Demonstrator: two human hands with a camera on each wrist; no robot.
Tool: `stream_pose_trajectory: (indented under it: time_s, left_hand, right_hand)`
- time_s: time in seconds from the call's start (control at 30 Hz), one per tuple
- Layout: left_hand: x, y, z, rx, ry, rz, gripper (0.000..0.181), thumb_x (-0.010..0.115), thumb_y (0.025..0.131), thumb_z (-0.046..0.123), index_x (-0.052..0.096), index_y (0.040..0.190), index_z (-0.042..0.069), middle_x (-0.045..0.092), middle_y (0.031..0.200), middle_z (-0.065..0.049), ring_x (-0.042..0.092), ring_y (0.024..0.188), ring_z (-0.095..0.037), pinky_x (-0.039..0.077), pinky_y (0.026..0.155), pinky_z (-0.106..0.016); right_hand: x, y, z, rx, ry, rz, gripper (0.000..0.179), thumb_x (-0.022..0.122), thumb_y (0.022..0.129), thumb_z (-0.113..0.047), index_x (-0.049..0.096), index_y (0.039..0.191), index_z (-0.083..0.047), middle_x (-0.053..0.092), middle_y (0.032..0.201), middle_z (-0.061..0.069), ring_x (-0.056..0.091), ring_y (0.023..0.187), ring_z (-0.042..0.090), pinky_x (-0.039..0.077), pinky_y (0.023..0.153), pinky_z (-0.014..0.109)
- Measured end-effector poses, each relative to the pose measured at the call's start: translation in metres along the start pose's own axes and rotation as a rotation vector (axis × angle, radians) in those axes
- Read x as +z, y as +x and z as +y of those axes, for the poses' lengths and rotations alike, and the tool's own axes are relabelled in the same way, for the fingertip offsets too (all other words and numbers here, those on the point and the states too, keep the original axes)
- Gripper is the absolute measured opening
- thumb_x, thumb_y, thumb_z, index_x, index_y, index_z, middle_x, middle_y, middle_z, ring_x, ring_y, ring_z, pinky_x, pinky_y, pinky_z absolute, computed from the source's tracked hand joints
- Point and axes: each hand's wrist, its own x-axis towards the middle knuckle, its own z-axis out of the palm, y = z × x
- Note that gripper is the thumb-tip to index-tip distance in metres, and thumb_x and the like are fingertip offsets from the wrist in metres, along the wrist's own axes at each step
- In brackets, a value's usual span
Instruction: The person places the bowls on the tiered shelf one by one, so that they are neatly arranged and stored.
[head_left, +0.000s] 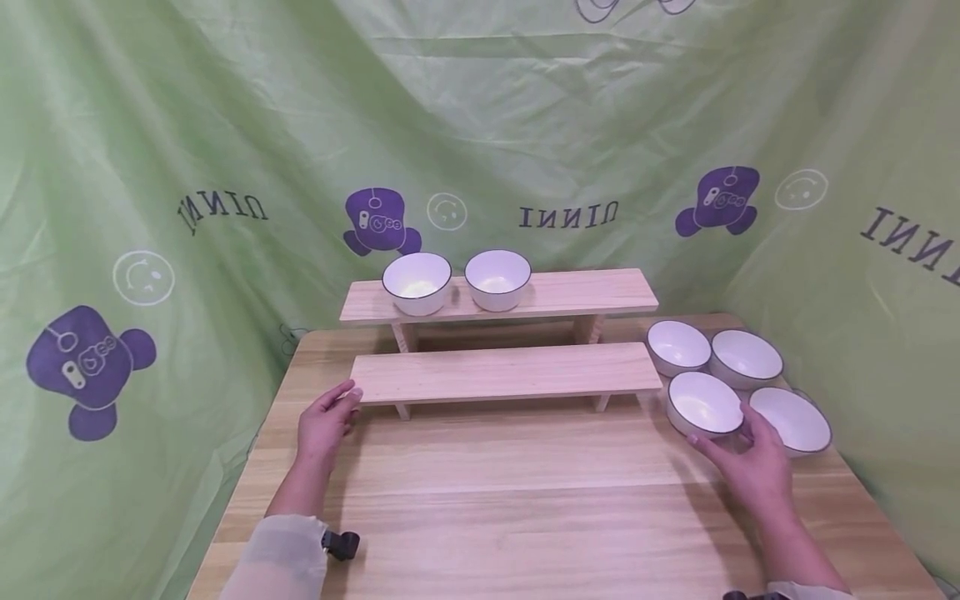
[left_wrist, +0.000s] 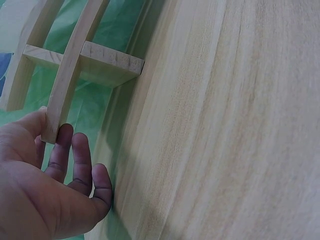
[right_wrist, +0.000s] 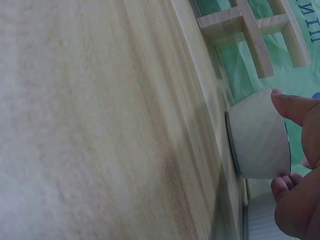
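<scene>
My left hand [head_left: 325, 425] pinches the left end of the lower wooden shelf [head_left: 502, 373]; in the left wrist view the thumb lies on one face of the board [left_wrist: 64, 95] and a fingertip on the other. At the right, my right hand [head_left: 757, 467] holds the near white bowl [head_left: 703, 402] by its dark rim, thumb and fingers spread across it. Seen from the right wrist, that bowl [right_wrist: 260, 137] is upright, its base at the table top. Another white bowl [head_left: 791, 421] sits just right of the hand.
Two more white bowls [head_left: 677, 346] [head_left: 746, 358] stand behind the held one. On the raised back shelf [head_left: 585, 292] are a left bowl [head_left: 417, 285] and a second bowl [head_left: 498, 281]. Green printed cloth [head_left: 465, 125] hangs around the wooden table [head_left: 510, 508].
</scene>
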Motion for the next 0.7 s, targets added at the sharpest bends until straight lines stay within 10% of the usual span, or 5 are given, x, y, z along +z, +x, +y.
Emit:
stream_pose_trajectory:
  time_s: [0.7]
  left_hand:
    - [0.001,0.003,-0.002,-0.003,-0.004,0.004,0.057,0.083,0.089,0.043,0.068,0.138,0.017,0.074,0.091,0.012,0.072,0.097,-0.023,0.057,0.072,-0.029]
  right_hand:
    - [0.009,0.015,0.006,0.07,0.012,-0.156,0.107,0.083,0.088,-0.047,0.022,0.162,0.004,0.043,0.146,0.042,0.047,0.134,0.056,0.035,0.111,0.065]
